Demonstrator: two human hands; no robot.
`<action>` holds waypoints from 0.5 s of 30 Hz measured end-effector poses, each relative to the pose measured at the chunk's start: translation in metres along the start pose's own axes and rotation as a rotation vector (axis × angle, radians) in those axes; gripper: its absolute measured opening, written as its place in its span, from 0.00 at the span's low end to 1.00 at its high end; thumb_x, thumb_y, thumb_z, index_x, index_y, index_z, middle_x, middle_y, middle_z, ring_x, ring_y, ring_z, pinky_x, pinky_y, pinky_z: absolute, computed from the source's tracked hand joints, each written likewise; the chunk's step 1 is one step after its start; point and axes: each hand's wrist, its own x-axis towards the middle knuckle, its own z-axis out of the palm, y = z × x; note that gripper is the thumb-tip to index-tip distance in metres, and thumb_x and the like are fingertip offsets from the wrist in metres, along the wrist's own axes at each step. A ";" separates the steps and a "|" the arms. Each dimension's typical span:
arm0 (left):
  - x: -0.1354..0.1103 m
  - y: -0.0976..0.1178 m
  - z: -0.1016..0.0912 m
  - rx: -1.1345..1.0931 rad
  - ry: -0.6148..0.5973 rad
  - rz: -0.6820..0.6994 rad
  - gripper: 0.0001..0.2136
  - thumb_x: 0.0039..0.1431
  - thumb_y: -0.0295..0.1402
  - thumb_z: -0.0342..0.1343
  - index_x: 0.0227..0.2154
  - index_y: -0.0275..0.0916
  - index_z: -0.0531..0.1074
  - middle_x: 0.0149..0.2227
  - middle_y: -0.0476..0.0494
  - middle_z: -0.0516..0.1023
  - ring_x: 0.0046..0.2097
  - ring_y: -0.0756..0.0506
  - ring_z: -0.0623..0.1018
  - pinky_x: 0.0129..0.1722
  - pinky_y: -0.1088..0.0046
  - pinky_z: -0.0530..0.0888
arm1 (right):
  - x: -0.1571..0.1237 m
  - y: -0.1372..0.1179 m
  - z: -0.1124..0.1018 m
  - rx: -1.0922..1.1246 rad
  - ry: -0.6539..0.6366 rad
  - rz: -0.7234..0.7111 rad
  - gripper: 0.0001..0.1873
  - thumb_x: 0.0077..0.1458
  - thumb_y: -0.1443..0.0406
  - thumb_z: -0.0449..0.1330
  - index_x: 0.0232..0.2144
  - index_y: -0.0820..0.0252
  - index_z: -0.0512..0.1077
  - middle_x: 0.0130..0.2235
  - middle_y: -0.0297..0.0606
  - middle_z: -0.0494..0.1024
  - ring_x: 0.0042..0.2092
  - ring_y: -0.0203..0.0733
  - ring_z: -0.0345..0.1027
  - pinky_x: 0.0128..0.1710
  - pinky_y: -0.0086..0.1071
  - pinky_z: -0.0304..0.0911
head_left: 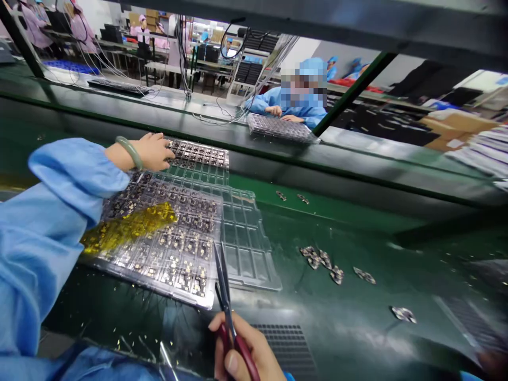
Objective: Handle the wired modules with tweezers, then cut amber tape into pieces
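- Gripping a pair of fine-tipped scissors (228,312) by their glossy red handles, the person's right hand (244,349) curls closed around the grips at the near edge of the bench, the slim steel blades narrowly parted and pointing far and left.
- Resting lightly curled, not clenched, the fingers (159,151) of the left hand (148,152) touch the near edge of a far stack of parts in a clear tray (198,156); a smooth pale-green bangle (130,153) circles the wrist, below a gathered blue cleanroom sleeve (75,169).
- Lying between the hands, a clear plastic blister tray (248,254) with square pockets holds rows of small metal-and-dark electronic parts (170,238), under a crinkled amber film strip (130,227) at its left side.
- Scattered to the right on the glossy green bench (337,222), small cut clusters of parts (319,260) lie apart, with fine gold trimmings (83,323) near the tray's near edge.
- Working across the bench, a co-worker in blue (301,100) has both hands on a similar tray (280,128).
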 end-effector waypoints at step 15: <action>-0.207 0.046 0.063 0.011 0.005 0.122 0.28 0.63 0.45 0.53 0.59 0.29 0.67 0.56 0.24 0.72 0.53 0.30 0.75 0.50 0.53 0.72 | 0.003 0.017 -0.007 -0.002 0.000 -0.095 0.30 0.53 0.40 0.58 0.42 0.59 0.67 0.22 0.33 0.70 0.21 0.33 0.60 0.23 0.26 0.60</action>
